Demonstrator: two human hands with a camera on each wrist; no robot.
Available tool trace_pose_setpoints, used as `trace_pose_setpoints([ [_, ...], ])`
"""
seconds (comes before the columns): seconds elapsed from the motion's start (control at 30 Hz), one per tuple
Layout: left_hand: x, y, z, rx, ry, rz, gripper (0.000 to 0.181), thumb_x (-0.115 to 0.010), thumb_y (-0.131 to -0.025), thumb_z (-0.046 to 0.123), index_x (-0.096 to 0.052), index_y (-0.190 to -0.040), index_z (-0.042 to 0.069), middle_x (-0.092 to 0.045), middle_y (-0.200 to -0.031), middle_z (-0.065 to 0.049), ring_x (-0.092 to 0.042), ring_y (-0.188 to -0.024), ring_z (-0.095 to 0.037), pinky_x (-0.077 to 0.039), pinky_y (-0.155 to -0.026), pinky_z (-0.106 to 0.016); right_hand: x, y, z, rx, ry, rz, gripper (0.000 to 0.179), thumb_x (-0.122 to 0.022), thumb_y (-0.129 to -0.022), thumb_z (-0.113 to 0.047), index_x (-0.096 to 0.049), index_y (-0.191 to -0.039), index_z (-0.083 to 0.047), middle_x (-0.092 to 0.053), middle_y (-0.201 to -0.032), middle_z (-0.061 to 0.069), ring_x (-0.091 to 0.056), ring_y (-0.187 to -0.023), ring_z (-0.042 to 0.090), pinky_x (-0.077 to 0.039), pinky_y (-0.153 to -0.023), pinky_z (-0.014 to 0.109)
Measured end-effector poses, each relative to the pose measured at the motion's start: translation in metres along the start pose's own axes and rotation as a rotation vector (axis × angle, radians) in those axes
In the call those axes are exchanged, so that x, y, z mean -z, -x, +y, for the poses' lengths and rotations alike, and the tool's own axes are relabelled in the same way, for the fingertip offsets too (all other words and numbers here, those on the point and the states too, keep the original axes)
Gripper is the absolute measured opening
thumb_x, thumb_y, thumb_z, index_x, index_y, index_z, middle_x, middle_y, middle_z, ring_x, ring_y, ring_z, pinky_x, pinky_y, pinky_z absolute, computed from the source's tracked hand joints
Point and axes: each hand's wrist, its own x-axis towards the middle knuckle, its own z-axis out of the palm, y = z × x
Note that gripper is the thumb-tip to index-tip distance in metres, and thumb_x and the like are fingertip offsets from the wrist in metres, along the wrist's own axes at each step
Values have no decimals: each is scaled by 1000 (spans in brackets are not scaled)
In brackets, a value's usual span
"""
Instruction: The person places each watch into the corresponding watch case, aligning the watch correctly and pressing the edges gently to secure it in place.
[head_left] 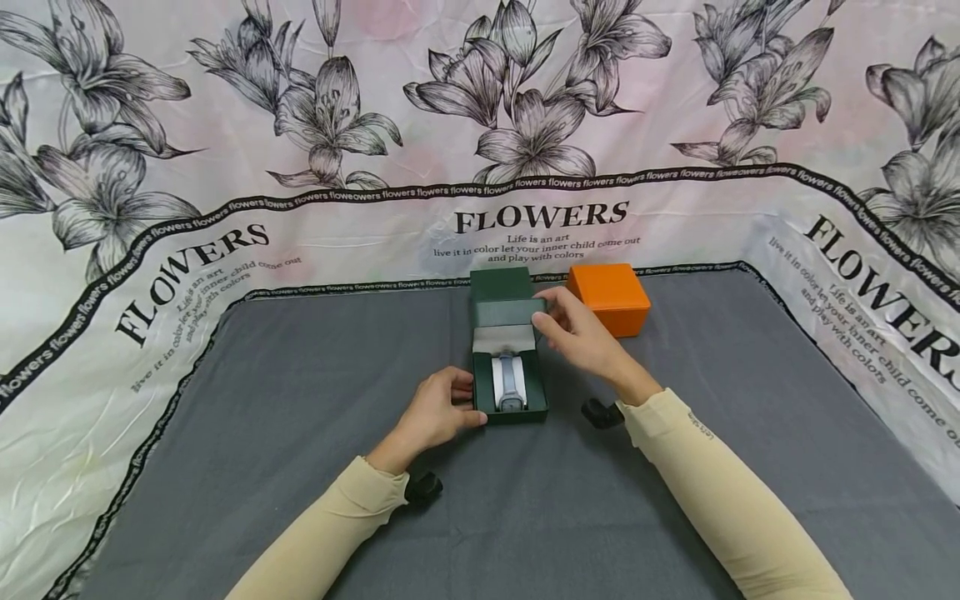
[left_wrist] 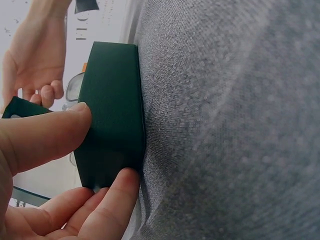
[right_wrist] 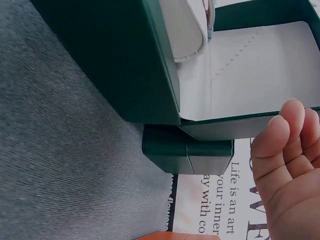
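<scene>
A dark green watch box (head_left: pixel 535 385) stands on the grey cloth with its lid (head_left: pixel 506 313) raised at the back. Inside lies a wristwatch (head_left: pixel 512 403) with a pale blue strap round a white cushion (head_left: pixel 497 383). My left hand (head_left: pixel 435 410) grips the box's near left corner; the left wrist view shows the thumb on the upper edge of the box wall (left_wrist: pixel 112 100) and the fingers low at its side. My right hand (head_left: pixel 576 333) pinches the lid's right edge. The lid's pale lining (right_wrist: pixel 265 65) shows in the right wrist view.
Behind the raised lid stands another green box (head_left: pixel 500 283). An orange box (head_left: pixel 611 300) sits to its right, close past my right hand. A flower-printed cloth (head_left: pixel 540 150) hangs along the back, meeting the grey cloth (head_left: pixel 337 350).
</scene>
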Motion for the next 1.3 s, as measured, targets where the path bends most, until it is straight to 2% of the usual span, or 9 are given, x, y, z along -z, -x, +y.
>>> trace_pose_setpoints([
  [0.03,0,0,0,4,2,-1,56,-81,-75,8,-54,-123,-1,-60,-117,-14,-63,-104,-27,-53,-84,-36,-1,3,-6,4,7,-1,39,-51,-100,-16,-40,-134,-1,-51,-86,14,-53,-70,27,-47,-62,31],
  [0.17,1,1,-1,12,-5,5,55,-81,-75,9,-54,-122,0,-60,-116,-14,-62,-105,-27,-52,-84,-37,-4,8,-6,26,55,-6,39,-52,-100,-23,-41,-133,-6,-50,-85,10,-54,-68,23,-47,-60,31],
  [0.27,0,1,-3,11,-6,11,53,-82,-75,8,-55,-120,0,-60,-115,-14,-61,-105,-27,-52,-84,-37,-8,9,11,58,108,-7,41,-52,-99,-33,-40,-133,-12,-47,-85,7,-50,-66,22,-44,-58,31],
  [0.4,0,1,-4,13,2,20,53,-82,-74,6,-55,-119,-1,-61,-113,-14,-62,-104,-27,-53,-83,-36,-12,16,12,108,163,-19,42,-52,-99,-30,-39,-133,-10,-45,-84,5,-45,-64,21,-40,-57,29],
  [0.7,0,-1,-5,-19,-33,16,52,-82,-74,11,-57,-119,1,-62,-114,-12,-61,-104,-26,-51,-85,-40,-11,32,15,177,251,-32,44,-61,-94,-26,-44,-129,-7,-53,-82,-1,-49,-65,13,-45,-58,27],
  [0.83,1,-1,-4,-19,-39,26,51,-83,-73,11,-58,-117,2,-62,-112,-11,-62,-103,-26,-52,-84,-40,-13,38,17,183,275,-62,45,-64,-91,-28,-47,-127,-9,-53,-80,-6,-49,-65,9,-45,-58,26],
  [1.0,-1,-3,-6,-37,-38,41,44,-79,-74,4,-60,-114,3,-64,-109,-9,-63,-101,-24,-52,-83,-37,-21,46,22,201,332,-96,33,-66,-90,-25,-50,-116,-13,-52,-83,-9,-49,-68,6,-46,-60,24],
  [1.17,-1,-3,-5,3,-50,69,51,-83,-74,11,-60,-119,3,-65,-111,-9,-64,-99,-23,-53,-80,-37,-27,47,23,212,381,-130,29,-64,-91,-27,-46,-112,-17,-53,-89,-9,-52,-72,4,-47,-63,23],
  [1.3,-1,-4,-3,-19,-73,64,45,-81,-77,13,-62,-117,3,-66,-110,-10,-66,-96,-22,-54,-78,-35,-25,49,24,193,390,-131,30,-66,-90,-26,-45,-110,-16,-54,-86,-8,-51,-71,5,-47,-63,24],
])
